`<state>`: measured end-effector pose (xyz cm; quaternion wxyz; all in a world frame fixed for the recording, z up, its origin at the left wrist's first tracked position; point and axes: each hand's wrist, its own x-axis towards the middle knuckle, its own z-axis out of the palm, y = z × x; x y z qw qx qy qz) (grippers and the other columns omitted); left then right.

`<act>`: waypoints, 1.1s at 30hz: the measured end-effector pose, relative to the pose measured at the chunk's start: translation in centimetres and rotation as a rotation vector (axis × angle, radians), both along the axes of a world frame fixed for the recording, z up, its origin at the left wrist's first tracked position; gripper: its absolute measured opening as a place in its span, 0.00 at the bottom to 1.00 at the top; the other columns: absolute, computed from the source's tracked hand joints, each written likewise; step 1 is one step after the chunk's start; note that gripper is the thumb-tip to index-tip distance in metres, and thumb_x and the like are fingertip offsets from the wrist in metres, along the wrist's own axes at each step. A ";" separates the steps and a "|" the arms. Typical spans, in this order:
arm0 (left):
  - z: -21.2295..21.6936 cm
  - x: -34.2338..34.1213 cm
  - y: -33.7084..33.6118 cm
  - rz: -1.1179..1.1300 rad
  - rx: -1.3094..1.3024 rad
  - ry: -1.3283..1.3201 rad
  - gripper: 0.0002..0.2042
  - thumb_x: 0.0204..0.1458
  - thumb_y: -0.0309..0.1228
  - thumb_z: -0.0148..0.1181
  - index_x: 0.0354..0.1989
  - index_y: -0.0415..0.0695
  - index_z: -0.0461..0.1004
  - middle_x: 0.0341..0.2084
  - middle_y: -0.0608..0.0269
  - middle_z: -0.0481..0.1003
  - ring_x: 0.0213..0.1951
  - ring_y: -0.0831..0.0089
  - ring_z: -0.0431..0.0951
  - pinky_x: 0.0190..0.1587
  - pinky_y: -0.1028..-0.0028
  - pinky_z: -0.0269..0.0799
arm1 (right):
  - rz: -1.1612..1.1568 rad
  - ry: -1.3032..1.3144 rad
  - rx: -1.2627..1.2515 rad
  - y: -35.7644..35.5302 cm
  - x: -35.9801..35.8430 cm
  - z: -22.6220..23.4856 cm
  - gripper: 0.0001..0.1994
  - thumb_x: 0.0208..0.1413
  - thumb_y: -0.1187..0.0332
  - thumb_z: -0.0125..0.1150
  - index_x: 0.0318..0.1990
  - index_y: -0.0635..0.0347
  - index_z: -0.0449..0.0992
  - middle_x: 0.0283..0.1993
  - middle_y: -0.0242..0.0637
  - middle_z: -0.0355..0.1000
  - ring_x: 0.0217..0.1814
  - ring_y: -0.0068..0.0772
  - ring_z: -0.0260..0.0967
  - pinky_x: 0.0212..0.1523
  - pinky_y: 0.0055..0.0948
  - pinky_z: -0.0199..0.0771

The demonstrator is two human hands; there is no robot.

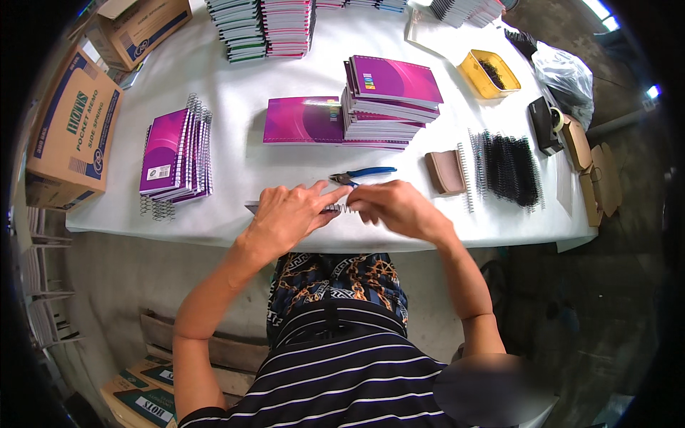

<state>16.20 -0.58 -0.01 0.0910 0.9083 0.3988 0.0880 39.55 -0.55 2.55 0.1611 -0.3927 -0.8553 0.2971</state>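
Notebook position: we find the notebook (326, 219) near the front edge of the white desk (235, 167), mostly hidden beneath the left hand (287, 212).
Left hand: we note its fingers spread over the notebook, with the thumb low at the near side; it appears to hold the notebook between them.
Right hand: we see the right hand (391, 207) with its fingers bent and drawn together at the wire coil (347, 209); it appears to pinch the coil, though blur hides the exact contact.
Coil and holes: we judge the step in hand to be working the coil through the punched edge. We advise keeping it in line with the holes and turning it with small, even rolls of the fingertips.
Page alignment: we recommend firm left-hand pressure close to the punched edge, so that covers and sheets stay squared and no hole is missed.
Main risk: in our judgement, forcing a snagged turn could stretch the wire or tear a hole; backing off slightly is safer.
Blue-handled cutters: we record the cutters (369, 171) just beyond the hands, within easy reach should an end need trimming.
Spare coils: we locate the dark coils (510, 171) at the right, well clear of the hands.
Purple stack: we find the stacked notebooks (397, 80) beyond the cutters.
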 end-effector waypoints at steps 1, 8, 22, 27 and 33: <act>0.3 -0.2 0.1 -0.040 -0.017 0.012 0.24 0.54 0.43 0.61 0.62 0.63 0.71 0.49 0.67 0.78 0.30 0.66 0.82 0.28 0.65 0.80 | 0.031 0.168 0.042 0.6 2.0 -0.8 0.11 0.50 0.80 0.63 0.42 0.64 0.76 0.42 0.45 0.78 0.40 0.44 0.77 0.41 0.35 0.75; 1.5 -0.9 0.2 -0.118 -0.190 0.048 0.24 0.54 0.47 0.60 0.61 0.64 0.71 0.48 0.67 0.79 0.32 0.64 0.82 0.32 0.64 0.80 | -0.302 -0.711 -0.102 3.6 14.0 -0.7 0.38 0.27 0.77 0.80 0.54 0.42 0.74 0.74 0.29 0.53 0.76 0.44 0.48 0.77 0.52 0.42; -0.5 -3.2 0.0 0.043 0.035 -0.002 0.39 0.47 0.49 0.65 0.68 0.49 0.60 0.46 0.59 0.79 0.38 0.57 0.81 0.37 0.62 0.78 | 0.507 0.429 -0.531 7.2 0.9 -1.1 0.29 0.53 0.45 0.63 0.56 0.57 0.78 0.49 0.50 0.77 0.49 0.47 0.75 0.52 0.42 0.74; 0.2 -3.5 1.0 0.086 -0.143 0.012 0.39 0.50 0.51 0.63 0.69 0.49 0.59 0.26 0.54 0.80 0.24 0.54 0.79 0.29 0.60 0.75 | 0.404 0.173 -0.440 8.0 0.6 -0.2 0.30 0.52 0.45 0.63 0.57 0.58 0.78 0.51 0.50 0.77 0.53 0.45 0.75 0.54 0.40 0.74; 1.8 -3.3 2.0 0.077 -0.211 0.054 0.42 0.49 0.55 0.62 0.71 0.50 0.56 0.19 0.53 0.77 0.25 0.52 0.79 0.27 0.59 0.74 | 0.311 0.068 -0.418 8.1 -0.7 -0.3 0.36 0.50 0.40 0.61 0.56 0.64 0.77 0.50 0.52 0.77 0.52 0.50 0.75 0.57 0.43 0.70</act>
